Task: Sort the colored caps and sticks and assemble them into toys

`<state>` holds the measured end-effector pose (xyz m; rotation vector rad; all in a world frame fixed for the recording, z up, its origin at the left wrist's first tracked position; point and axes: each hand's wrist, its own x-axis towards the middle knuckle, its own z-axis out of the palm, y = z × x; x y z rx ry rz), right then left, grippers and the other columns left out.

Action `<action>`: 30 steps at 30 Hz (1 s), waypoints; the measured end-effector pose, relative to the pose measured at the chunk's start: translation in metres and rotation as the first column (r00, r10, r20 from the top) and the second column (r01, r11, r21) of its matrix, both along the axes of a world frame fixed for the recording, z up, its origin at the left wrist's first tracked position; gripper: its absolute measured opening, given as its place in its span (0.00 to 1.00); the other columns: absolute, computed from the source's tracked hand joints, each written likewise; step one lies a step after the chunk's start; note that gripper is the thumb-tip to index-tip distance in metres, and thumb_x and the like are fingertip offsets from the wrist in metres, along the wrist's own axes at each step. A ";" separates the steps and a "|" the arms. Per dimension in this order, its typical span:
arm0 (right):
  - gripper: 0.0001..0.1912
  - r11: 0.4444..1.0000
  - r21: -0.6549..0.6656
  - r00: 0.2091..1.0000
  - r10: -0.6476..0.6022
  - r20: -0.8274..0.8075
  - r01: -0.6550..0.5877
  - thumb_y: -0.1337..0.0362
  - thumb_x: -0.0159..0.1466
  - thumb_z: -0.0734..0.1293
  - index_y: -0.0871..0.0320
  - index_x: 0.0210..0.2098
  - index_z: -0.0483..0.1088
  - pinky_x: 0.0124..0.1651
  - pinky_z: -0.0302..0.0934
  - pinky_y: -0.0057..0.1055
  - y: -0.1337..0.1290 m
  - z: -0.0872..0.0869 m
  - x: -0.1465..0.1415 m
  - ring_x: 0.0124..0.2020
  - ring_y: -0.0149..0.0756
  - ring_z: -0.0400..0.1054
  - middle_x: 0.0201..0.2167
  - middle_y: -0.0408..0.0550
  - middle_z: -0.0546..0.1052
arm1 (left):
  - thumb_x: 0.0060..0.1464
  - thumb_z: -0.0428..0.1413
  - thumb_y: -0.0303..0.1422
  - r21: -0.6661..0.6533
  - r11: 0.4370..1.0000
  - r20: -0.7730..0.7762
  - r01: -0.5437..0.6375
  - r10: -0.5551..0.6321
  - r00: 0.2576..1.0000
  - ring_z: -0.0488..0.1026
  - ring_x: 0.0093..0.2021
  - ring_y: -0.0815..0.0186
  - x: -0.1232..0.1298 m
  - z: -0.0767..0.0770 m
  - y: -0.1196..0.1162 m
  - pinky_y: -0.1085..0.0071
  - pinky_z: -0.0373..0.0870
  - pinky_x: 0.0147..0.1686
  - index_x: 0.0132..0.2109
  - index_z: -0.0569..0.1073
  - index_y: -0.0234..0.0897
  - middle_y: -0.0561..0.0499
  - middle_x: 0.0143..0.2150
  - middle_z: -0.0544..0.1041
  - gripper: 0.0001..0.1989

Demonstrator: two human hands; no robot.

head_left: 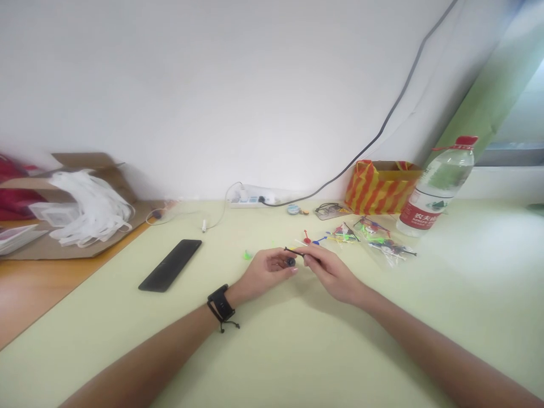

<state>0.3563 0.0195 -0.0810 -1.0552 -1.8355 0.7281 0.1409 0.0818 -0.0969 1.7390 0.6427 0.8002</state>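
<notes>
Near the middle of the pale green table, my left hand (264,273) is closed on a small dark round piece (290,262) held by the fingertips. My right hand (334,273) pinches a thin black stick (294,251), whose far end points left, just above the round piece. Behind my hands lie a red piece (306,238) and a blue piece (319,241). A small green piece (247,255) rests just behind my left hand. To the right are colourful small parts (345,232) and a clear plastic bag of parts (385,241).
A black phone-like slab (170,265) lies left. A power strip (253,198) with cables stands by the wall. At the right are a striped bag (378,190) and a large water bottle (437,187). White straps (91,207) lie on cardboard far left.
</notes>
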 end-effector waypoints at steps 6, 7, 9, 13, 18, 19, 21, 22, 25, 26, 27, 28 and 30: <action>0.14 0.984 -0.121 0.991 0.124 -0.047 -0.129 0.59 0.75 0.58 0.51 0.59 0.63 0.41 0.63 0.32 -0.004 -0.003 -0.002 0.39 0.37 0.68 0.38 0.46 0.72 | 0.58 0.66 0.40 -0.010 0.999 0.019 0.042 -0.042 0.999 0.80 0.50 0.55 0.001 0.003 -0.003 0.60 0.78 0.52 0.54 0.79 0.36 0.41 0.51 0.83 0.19; 0.13 0.983 -0.123 0.991 0.128 -0.048 -0.133 0.60 0.75 0.59 0.51 0.58 0.64 0.40 0.62 0.32 -0.004 -0.004 -0.002 0.38 0.37 0.68 0.38 0.45 0.72 | 0.59 0.65 0.40 0.000 0.999 0.016 0.051 -0.051 0.999 0.80 0.50 0.55 0.001 0.004 -0.003 0.60 0.78 0.53 0.54 0.80 0.36 0.41 0.51 0.82 0.19; 0.13 0.985 -0.112 0.991 0.132 -0.033 -0.135 0.62 0.74 0.60 0.51 0.57 0.64 0.40 0.62 0.31 -0.003 -0.005 -0.002 0.38 0.36 0.68 0.37 0.45 0.73 | 0.61 0.64 0.39 0.026 0.998 0.006 0.061 -0.061 0.998 0.80 0.52 0.54 0.002 0.004 -0.004 0.59 0.77 0.54 0.54 0.80 0.37 0.41 0.53 0.82 0.17; 0.16 0.990 -0.079 0.993 0.116 0.032 -0.113 0.65 0.72 0.60 0.49 0.58 0.64 0.39 0.61 0.32 -0.003 -0.006 -0.003 0.36 0.36 0.68 0.35 0.43 0.75 | 0.62 0.62 0.39 0.089 0.996 -0.026 0.033 -0.030 0.999 0.80 0.51 0.54 0.002 0.004 -0.006 0.58 0.78 0.53 0.52 0.81 0.38 0.42 0.52 0.83 0.15; 0.15 0.991 -0.095 0.994 0.095 0.059 -0.089 0.64 0.71 0.62 0.49 0.57 0.65 0.36 0.60 0.31 -0.002 -0.007 -0.001 0.32 0.36 0.67 0.31 0.41 0.75 | 0.63 0.61 0.39 0.158 0.987 -0.059 0.033 -0.023 0.998 0.80 0.50 0.54 0.001 0.009 -0.009 0.58 0.78 0.53 0.51 0.81 0.38 0.43 0.51 0.83 0.14; 0.15 0.992 -0.100 0.994 0.088 0.068 -0.081 0.63 0.71 0.63 0.49 0.57 0.66 0.35 0.60 0.31 -0.001 -0.008 -0.001 0.31 0.35 0.66 0.30 0.40 0.74 | 0.64 0.60 0.39 0.168 0.985 -0.063 0.040 -0.030 0.998 0.80 0.51 0.55 0.001 0.010 -0.010 0.58 0.77 0.53 0.51 0.81 0.38 0.43 0.51 0.83 0.13; 0.15 0.993 -0.102 0.994 0.063 0.089 -0.054 0.61 0.70 0.64 0.50 0.56 0.67 0.32 0.58 0.30 0.000 -0.009 0.000 0.28 0.34 0.65 0.28 0.39 0.73 | 0.65 0.59 0.37 0.182 0.982 -0.067 0.051 -0.040 0.997 0.80 0.51 0.56 0.000 0.012 -0.011 0.60 0.77 0.53 0.52 0.81 0.39 0.44 0.51 0.83 0.13; 0.15 0.994 -0.100 0.994 0.046 0.099 -0.036 0.61 0.70 0.65 0.50 0.56 0.67 0.31 0.57 0.30 0.000 -0.009 0.001 0.27 0.34 0.64 0.27 0.39 0.72 | 0.65 0.59 0.36 0.187 0.981 -0.067 0.054 -0.042 0.997 0.80 0.51 0.56 0.000 0.012 -0.011 0.61 0.77 0.53 0.52 0.81 0.39 0.44 0.51 0.82 0.12; 0.13 0.995 -0.096 0.991 0.000 0.131 0.012 0.60 0.70 0.65 0.51 0.54 0.69 0.29 0.53 0.30 0.001 -0.009 0.003 0.25 0.33 0.61 0.25 0.37 0.68 | 0.64 0.59 0.34 0.203 0.978 -0.062 0.048 -0.036 0.997 0.79 0.50 0.57 0.000 0.010 -0.010 0.62 0.77 0.52 0.52 0.81 0.39 0.44 0.51 0.82 0.12; 0.13 0.995 -0.097 0.990 -0.007 0.138 0.021 0.60 0.70 0.66 0.51 0.53 0.70 0.29 0.53 0.30 0.001 -0.009 0.003 0.25 0.33 0.60 0.24 0.37 0.67 | 0.64 0.59 0.33 0.206 0.977 -0.058 0.049 -0.038 0.998 0.79 0.50 0.57 -0.001 0.009 -0.009 0.62 0.77 0.52 0.52 0.81 0.39 0.44 0.51 0.82 0.12; 0.13 0.995 -0.098 0.990 -0.009 0.142 0.023 0.61 0.69 0.66 0.51 0.53 0.70 0.29 0.53 0.30 0.000 -0.009 0.003 0.25 0.33 0.61 0.24 0.37 0.66 | 0.64 0.59 0.32 0.208 0.977 -0.053 0.050 -0.040 0.998 0.79 0.50 0.58 -0.001 0.008 -0.008 0.62 0.77 0.52 0.52 0.81 0.39 0.44 0.51 0.82 0.12; 0.13 0.995 -0.097 0.990 -0.003 0.142 0.017 0.61 0.69 0.66 0.52 0.53 0.70 0.29 0.54 0.30 0.000 -0.008 0.004 0.26 0.33 0.61 0.25 0.37 0.66 | 0.63 0.58 0.30 0.211 0.976 -0.048 0.049 -0.039 0.998 0.79 0.49 0.58 -0.001 0.008 -0.008 0.62 0.77 0.52 0.52 0.81 0.39 0.45 0.51 0.82 0.12; 0.13 0.996 -0.093 0.991 0.015 0.134 -0.003 0.62 0.70 0.65 0.52 0.53 0.70 0.31 0.55 0.30 0.000 -0.008 0.004 0.27 0.33 0.62 0.26 0.37 0.67 | 0.63 0.57 0.27 0.228 0.973 -0.052 0.042 -0.030 0.998 0.79 0.48 0.59 -0.001 0.006 -0.007 0.63 0.77 0.50 0.51 0.81 0.39 0.45 0.49 0.82 0.13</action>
